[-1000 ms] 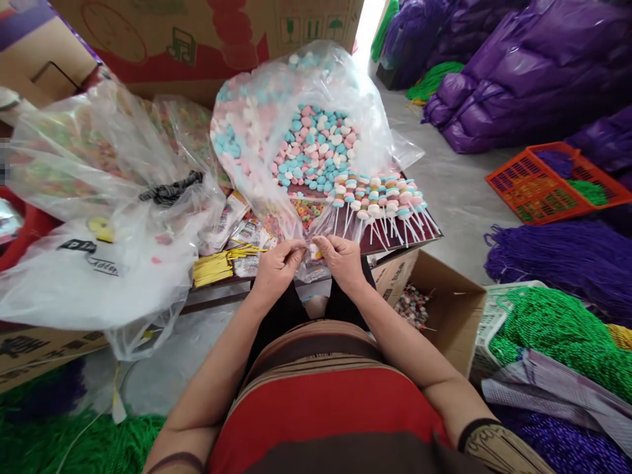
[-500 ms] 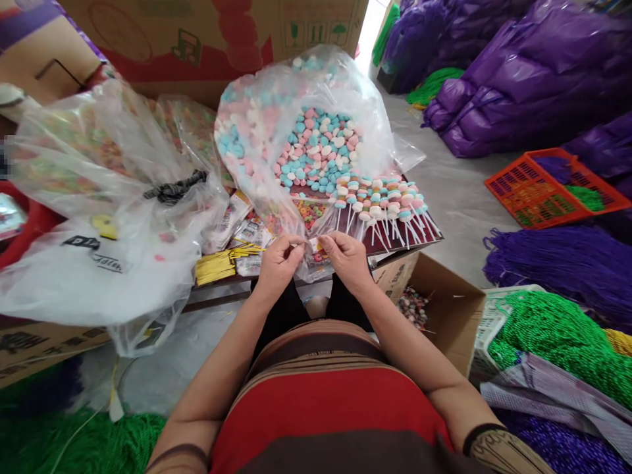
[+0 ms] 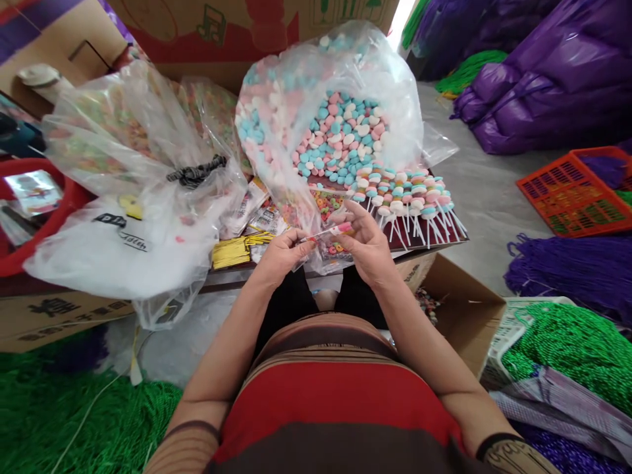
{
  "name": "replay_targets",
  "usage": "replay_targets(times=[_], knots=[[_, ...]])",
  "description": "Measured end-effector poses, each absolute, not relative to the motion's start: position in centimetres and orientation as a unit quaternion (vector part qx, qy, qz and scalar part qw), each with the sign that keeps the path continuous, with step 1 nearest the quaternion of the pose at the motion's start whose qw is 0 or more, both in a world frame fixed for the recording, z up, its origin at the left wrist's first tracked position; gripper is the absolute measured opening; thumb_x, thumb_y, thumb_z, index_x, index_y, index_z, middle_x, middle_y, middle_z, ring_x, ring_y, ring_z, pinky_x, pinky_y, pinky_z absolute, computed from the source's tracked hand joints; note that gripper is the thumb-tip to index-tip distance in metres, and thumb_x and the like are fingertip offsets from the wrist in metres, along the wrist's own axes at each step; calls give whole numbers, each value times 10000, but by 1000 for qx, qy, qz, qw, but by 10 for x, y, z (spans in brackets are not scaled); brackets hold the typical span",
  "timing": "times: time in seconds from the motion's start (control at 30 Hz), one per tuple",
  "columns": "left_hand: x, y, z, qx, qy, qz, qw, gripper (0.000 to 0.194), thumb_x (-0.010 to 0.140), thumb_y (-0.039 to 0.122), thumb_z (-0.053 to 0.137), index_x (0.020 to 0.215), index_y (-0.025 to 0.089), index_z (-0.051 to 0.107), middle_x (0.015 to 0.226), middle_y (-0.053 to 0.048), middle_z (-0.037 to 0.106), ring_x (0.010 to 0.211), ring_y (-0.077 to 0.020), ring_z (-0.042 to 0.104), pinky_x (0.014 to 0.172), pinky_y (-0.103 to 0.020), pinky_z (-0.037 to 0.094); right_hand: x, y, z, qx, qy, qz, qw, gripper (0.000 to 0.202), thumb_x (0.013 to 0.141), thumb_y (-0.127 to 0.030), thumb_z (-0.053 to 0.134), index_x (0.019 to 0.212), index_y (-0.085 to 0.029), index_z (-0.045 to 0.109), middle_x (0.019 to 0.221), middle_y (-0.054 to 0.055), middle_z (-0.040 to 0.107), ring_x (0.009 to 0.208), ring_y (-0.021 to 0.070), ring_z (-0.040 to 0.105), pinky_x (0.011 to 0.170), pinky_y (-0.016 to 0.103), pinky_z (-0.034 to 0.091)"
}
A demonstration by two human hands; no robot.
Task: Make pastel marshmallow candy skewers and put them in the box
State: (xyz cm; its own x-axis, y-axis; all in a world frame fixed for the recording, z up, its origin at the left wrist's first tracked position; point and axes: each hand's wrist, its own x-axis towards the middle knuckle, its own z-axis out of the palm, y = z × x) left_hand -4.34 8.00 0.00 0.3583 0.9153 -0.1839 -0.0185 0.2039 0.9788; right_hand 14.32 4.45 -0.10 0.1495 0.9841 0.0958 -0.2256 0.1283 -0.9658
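Between my hands is a small clear packet (image 3: 332, 232) with pink print. My left hand (image 3: 286, 255) pinches its left end. The thumb and fingers of my right hand (image 3: 364, 242) grip its right end. Just beyond them, ring-shaped candies (image 3: 328, 203) show in clear plastic. A large open bag holds pink, blue and white candies (image 3: 340, 135). Candy skewers on white sticks (image 3: 407, 194) lie in rows at the table's right corner. Yellow twist ties (image 3: 231, 253) are stacked left of my left hand.
A crumpled white bag (image 3: 118, 243) covers the table's left part, beside a red basin (image 3: 49, 240). An open cardboard box (image 3: 459, 309) stands right of my legs. An orange crate (image 3: 575, 191) and green strands (image 3: 567, 342) are farther right.
The view has shifted, so the table's things appear lower left or right. My hands have turned, and the packet with pink print now shows stretched between them. My right hand's fingers are more spread.
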Motion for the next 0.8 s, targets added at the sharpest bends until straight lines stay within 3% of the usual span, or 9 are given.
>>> replay_targets(times=[0.1,0.23,0.3,0.4,0.47,0.57,0.67,0.8], knots=[[-42,80,4,526,421,363,644,503,604,599,869,747,192,610,652,52,564,597,-80,481,605,-236,410,141,43,1,-436,-403,550,587,749,649,-441,922,1331,-337,630,1139,30,724,888,164,684,793,326,619],[-42,79,3,533,415,331,659,466,631,545,866,836,189,646,756,22,652,671,-96,556,647,-236,447,135,42,-4,-473,-350,548,594,455,662,-485,903,1004,-250,717,796,-27,677,662,113,606,634,258,566],[-43,78,1,527,408,312,677,492,621,539,870,910,192,676,848,-11,705,737,-121,602,689,-251,477,133,42,-7,-487,-350,512,616,413,669,-499,892,943,-250,710,806,-28,674,671,113,596,634,256,562],[-45,79,-1,507,415,316,686,507,602,557,865,909,192,692,850,-17,709,738,-132,604,706,-266,485,135,43,-6,-478,-391,476,626,562,657,-473,905,1158,-316,706,1061,5,720,863,151,651,763,290,601],[-47,79,0,515,426,321,671,469,609,556,854,841,187,680,774,6,672,690,-120,572,672,-256,458,137,43,-4,-465,-412,491,611,676,669,-462,902,1290,-347,662,1100,16,711,874,160,650,777,307,606],[-51,78,4,568,438,293,632,427,634,541,842,741,183,638,654,41,595,601,-93,494,590,-231,379,137,44,-1,-467,-425,499,593,683,719,-472,865,1349,-350,632,843,-22,649,682,143,571,672,317,581],[-54,76,6,602,433,252,622,489,728,641,748,658,194,562,505,66,465,473,-77,367,487,-237,261,134,42,2,-492,-441,440,609,625,768,-477,826,1350,-358,635,689,-54,530,592,139,464,600,310,524],[-56,75,1,638,414,236,605,547,841,689,618,629,193,534,500,51,468,467,-85,388,487,-247,279,130,36,7,-537,-477,347,603,482,847,-494,750,1298,-341,682,582,-73,405,540,129,337,534,286,419]])
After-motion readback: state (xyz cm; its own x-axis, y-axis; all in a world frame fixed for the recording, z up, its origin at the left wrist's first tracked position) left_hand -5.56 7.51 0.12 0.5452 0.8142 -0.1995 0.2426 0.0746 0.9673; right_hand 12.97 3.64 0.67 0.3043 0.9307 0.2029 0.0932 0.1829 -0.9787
